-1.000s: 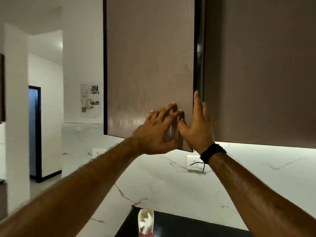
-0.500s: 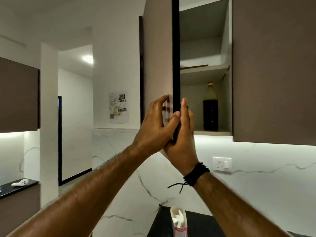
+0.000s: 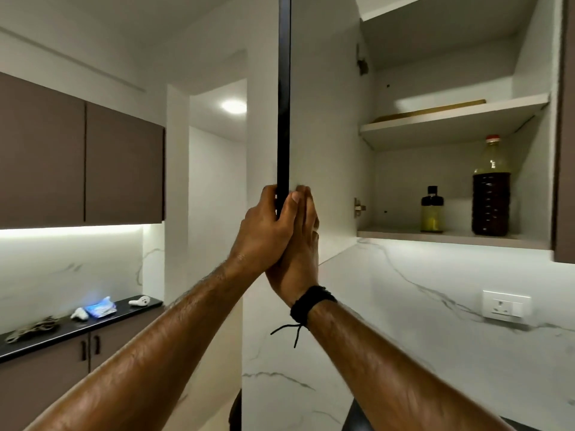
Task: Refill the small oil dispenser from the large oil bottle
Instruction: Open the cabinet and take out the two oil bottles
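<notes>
Head view: nearest the camera, two forearms are raised toward the front edge of an open cupboard door (image 3: 284, 98), which is seen almost edge-on. The left hand (image 3: 267, 227) is curled round that dark edge, fingers on the far side and thumb on the near side, so it is holding the door. The right hand (image 3: 300, 244), above a black wristband (image 3: 311, 303), is laid flat against the door's pale inner face with straight fingers, gripping nothing.

Farther back and to the right, the cupboard's lower shelf (image 3: 451, 237) is exposed. The small oil dispenser (image 3: 432, 209) is seen standing upright on it, black-capped, with pale yellow oil low in it. The large oil bottle (image 3: 491, 186) stands upright just to its right, apart from it, red-capped, with a dark ribbed body.

Both bottles lie to the right of and beyond the hands, at roughly hand height, their long axes vertical. The right hand is judged the nearer and better placed; the dispenser would be reached first, the big bottle past it.
</notes>
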